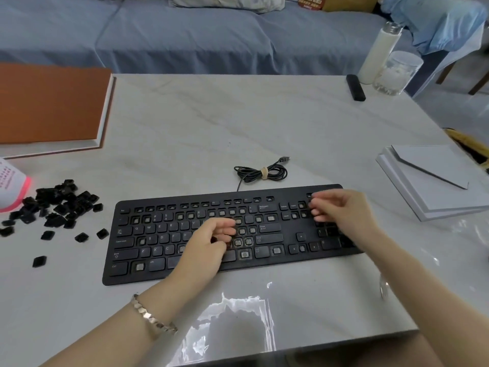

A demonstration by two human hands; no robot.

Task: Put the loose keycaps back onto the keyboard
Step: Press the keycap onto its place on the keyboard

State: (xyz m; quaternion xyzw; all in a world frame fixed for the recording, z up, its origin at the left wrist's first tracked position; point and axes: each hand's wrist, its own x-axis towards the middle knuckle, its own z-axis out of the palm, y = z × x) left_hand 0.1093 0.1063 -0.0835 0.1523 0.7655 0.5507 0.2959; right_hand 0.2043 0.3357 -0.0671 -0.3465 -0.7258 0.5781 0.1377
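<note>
The black keyboard (pixel 164 234) lies in front of me on the marble table, with many bare switch sockets showing. Loose black keycaps (pixel 57 205) lie piled and scattered on the table to its left. My left hand (pixel 209 245) hovers over the middle letter rows with its fingers curled, and something dark, apparently a keycap, shows between them. My right hand (pixel 341 210) is over the numpad end. Its fingers are bent and blurred, their tips near the top keys, and I see nothing held in them.
The keyboard's coiled cable (pixel 262 173) lies just behind it. An orange-covered board (pixel 50 104) is at the far left and a pink-rimmed object (pixel 13 189) by the keycaps. Stacked white boards (pixel 434 178) are at the right; a bottle (pixel 378 54), a jar (pixel 397 72) and a black bar (pixel 356 87) stand far right.
</note>
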